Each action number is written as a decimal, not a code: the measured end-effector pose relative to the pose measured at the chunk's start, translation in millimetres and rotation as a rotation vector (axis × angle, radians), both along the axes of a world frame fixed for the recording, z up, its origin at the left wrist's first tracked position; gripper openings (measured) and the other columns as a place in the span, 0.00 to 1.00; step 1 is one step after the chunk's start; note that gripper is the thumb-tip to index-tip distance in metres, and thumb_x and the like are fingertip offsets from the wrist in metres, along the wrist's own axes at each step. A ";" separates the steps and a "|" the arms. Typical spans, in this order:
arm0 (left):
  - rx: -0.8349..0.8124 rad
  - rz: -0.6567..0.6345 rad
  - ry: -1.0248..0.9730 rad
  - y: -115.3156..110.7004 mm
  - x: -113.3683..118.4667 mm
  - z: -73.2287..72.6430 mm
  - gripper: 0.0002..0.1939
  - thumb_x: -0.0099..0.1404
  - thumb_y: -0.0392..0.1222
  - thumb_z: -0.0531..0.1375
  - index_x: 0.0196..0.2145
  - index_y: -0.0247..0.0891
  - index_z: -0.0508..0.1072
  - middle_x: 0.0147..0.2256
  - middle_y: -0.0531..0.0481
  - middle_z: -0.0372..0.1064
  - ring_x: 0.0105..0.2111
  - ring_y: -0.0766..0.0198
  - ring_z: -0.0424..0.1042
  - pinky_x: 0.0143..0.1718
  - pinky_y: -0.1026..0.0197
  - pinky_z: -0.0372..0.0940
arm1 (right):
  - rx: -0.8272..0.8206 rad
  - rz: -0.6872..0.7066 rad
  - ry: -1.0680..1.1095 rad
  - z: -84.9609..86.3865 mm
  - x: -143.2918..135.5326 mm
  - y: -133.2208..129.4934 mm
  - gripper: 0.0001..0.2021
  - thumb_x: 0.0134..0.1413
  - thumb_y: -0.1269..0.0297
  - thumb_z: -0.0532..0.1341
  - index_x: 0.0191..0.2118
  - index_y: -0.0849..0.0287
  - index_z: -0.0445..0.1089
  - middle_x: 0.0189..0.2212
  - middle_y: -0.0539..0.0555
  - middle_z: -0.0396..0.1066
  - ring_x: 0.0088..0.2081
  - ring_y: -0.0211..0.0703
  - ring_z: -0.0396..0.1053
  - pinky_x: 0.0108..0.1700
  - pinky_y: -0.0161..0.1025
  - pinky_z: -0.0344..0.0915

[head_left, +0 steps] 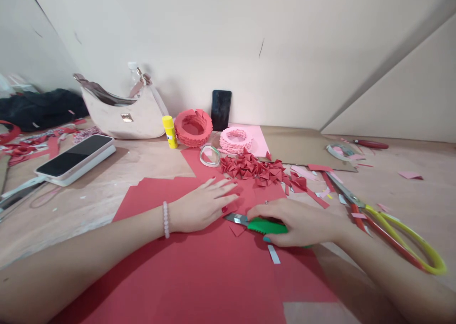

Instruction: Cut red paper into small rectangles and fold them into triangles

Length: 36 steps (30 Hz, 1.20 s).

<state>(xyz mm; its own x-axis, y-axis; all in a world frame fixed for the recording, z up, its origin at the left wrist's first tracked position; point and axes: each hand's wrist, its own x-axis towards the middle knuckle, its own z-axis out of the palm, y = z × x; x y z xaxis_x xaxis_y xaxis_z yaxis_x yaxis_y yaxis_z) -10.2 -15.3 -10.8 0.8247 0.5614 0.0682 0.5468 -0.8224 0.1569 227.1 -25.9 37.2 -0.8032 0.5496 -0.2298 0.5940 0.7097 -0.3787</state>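
Note:
My left hand (201, 205) lies flat on the large red paper sheets (199, 276), fingers apart, with a beaded bracelet at the wrist. My right hand (299, 219) is wrapped round a green utility knife (265, 226). The knife's metal blade end points left, close to my left fingertips. A small red paper piece (237, 229) lies under the blade end. Just beyond my hands is a pile of folded red paper triangles (249, 167). A white paper strip (274, 254) rests on the red sheet below the knife.
Scissors with yellow and red handles (392, 229) lie right. Behind stand a red paper ring (193, 128), pink paper ring (235, 139), glue stick (170, 132), black phone (221, 109) and white handbag (124, 112). Another phone (76, 157) lies left; a cardboard sheet (302, 148) lies back right.

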 end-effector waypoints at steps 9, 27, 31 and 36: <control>-0.032 0.003 0.068 -1.3 0.7 -5.7 0.23 0.66 0.41 0.41 0.58 0.36 0.48 0.59 0.44 0.43 0.59 0.57 0.42 0.57 0.49 0.39 | 0.058 -0.036 -0.092 -2.5 3.6 -0.2 0.13 0.46 0.62 0.57 0.41 0.50 0.64 0.27 0.47 0.70 0.24 0.39 0.65 0.23 0.32 0.50; -0.013 -0.017 0.041 -1.4 -0.1 -5.6 0.23 0.66 0.40 0.43 0.59 0.40 0.48 0.60 0.45 0.42 0.59 0.57 0.41 0.57 0.50 0.42 | 0.093 -0.036 -0.176 -2.6 6.6 -2.6 0.13 0.46 0.61 0.56 0.42 0.50 0.63 0.27 0.50 0.70 0.25 0.44 0.67 0.24 0.34 0.50; -0.013 -0.014 0.031 -1.5 -0.1 -5.9 0.23 0.66 0.40 0.43 0.58 0.40 0.48 0.60 0.45 0.42 0.59 0.58 0.41 0.57 0.51 0.42 | 0.076 -0.046 -0.194 -1.0 4.8 -4.9 0.14 0.47 0.61 0.55 0.43 0.51 0.63 0.27 0.52 0.70 0.26 0.44 0.67 0.24 0.33 0.49; -0.018 -0.016 0.052 -1.2 -0.1 -5.5 0.23 0.66 0.40 0.43 0.58 0.40 0.48 0.60 0.45 0.41 0.59 0.57 0.41 0.57 0.50 0.42 | 0.103 -0.047 -0.218 -2.1 5.6 -6.1 0.14 0.48 0.63 0.54 0.44 0.51 0.62 0.25 0.51 0.69 0.24 0.44 0.66 0.22 0.33 0.47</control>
<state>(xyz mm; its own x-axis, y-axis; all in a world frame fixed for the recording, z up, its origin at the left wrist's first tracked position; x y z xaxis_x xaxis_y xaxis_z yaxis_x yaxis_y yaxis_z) -10.3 -16.6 -16.3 0.8361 0.5484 0.0148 0.5411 -0.8287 0.1429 232.7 -32.0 35.1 -0.7139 0.6143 -0.3361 0.6868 0.7078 -0.1653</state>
